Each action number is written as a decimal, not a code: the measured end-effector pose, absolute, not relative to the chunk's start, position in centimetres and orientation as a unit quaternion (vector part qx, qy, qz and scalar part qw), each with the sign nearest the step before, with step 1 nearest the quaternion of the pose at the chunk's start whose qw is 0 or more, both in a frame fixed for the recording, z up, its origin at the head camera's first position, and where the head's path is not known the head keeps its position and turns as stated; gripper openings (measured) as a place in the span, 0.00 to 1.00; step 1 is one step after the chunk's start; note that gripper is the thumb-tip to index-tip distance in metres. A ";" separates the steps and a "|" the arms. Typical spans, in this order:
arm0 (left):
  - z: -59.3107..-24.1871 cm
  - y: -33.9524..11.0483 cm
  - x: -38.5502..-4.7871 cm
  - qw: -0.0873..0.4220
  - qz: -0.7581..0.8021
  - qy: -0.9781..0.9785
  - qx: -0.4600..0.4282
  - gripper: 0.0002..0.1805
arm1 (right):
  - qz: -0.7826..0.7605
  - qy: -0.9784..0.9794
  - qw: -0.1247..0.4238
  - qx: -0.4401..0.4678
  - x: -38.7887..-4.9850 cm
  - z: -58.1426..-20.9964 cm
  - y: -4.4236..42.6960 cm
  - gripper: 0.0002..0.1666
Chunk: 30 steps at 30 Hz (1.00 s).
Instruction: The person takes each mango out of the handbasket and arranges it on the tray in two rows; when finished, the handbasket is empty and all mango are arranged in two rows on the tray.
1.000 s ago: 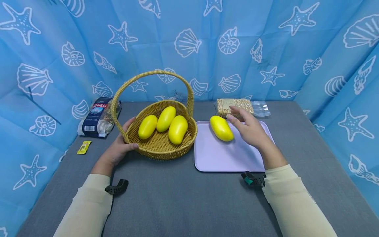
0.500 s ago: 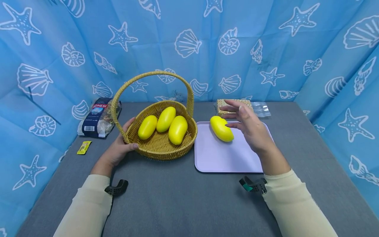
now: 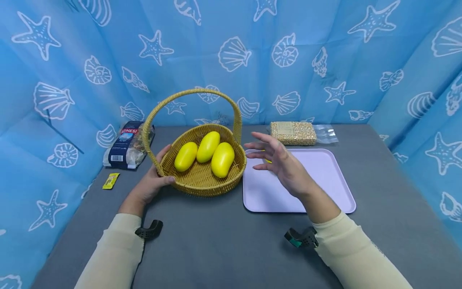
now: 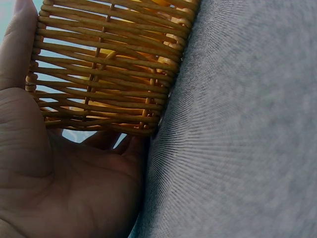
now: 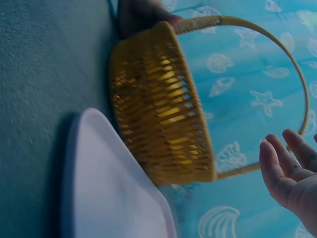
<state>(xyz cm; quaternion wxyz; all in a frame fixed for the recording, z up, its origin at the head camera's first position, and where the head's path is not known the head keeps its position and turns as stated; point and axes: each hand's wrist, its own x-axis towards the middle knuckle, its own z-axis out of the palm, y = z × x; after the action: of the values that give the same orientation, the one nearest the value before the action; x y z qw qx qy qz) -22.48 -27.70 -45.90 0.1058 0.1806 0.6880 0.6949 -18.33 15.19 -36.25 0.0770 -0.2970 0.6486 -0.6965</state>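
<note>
A woven wicker basket [image 3: 202, 184] with a tall arched handle stands left of the middle and bears several yellow mangoes [image 3: 208, 147]. My left hand [image 3: 153, 180] grips the basket's left side, thumb by the rim and fingers around the outside; in the left wrist view its palm lies close to the weave. Over the lilac tray [image 3: 321, 172] hovers my right hand [image 3: 285, 166], fingers spread and holding nothing, its tips near the basket's right rim. Another mango [image 3: 268, 161] is on the tray, almost wholly hidden behind that hand.
A bag of pasta [image 3: 126, 146] and a small yellow packet [image 3: 110, 181] lie left of the basket. Behind the tray is a clear bag of pale kernels [image 3: 294, 133]. A blue shell-patterned curtain [image 3: 202, 48] encloses the grey table [image 3: 216, 249].
My right hand has moved left from above the tray's right half, across the mango there, towards the basket. The left hand keeps its grip. The head view has shifted slightly.
</note>
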 end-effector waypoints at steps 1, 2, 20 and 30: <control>-46.0 -27.5 -22.5 0.107 0.698 0.685 0.181 0.59 | -0.697 0.648 0.081 -0.295 -18.4 -36.4 15.0 0.53; -46.1 -27.4 -22.6 0.109 0.699 0.683 0.183 0.58 | -0.697 0.650 0.082 -0.292 -18.4 -36.5 14.7 0.54; -46.2 -27.9 -22.0 0.099 0.689 0.692 0.192 0.58 | -0.608 0.766 0.096 -0.184 -21.9 -38.0 5.5 0.52; -46.3 -27.7 -22.5 0.108 0.696 0.686 0.184 0.58 | -0.477 0.866 0.076 -0.130 -23.9 -38.4 3.3 0.60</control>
<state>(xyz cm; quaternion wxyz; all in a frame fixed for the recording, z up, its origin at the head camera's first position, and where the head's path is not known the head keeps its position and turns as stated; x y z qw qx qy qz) -22.54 -27.66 -46.30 0.1082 0.1837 0.6860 0.6956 -23.92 3.27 -38.41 0.0763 -0.1295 0.8659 -0.4771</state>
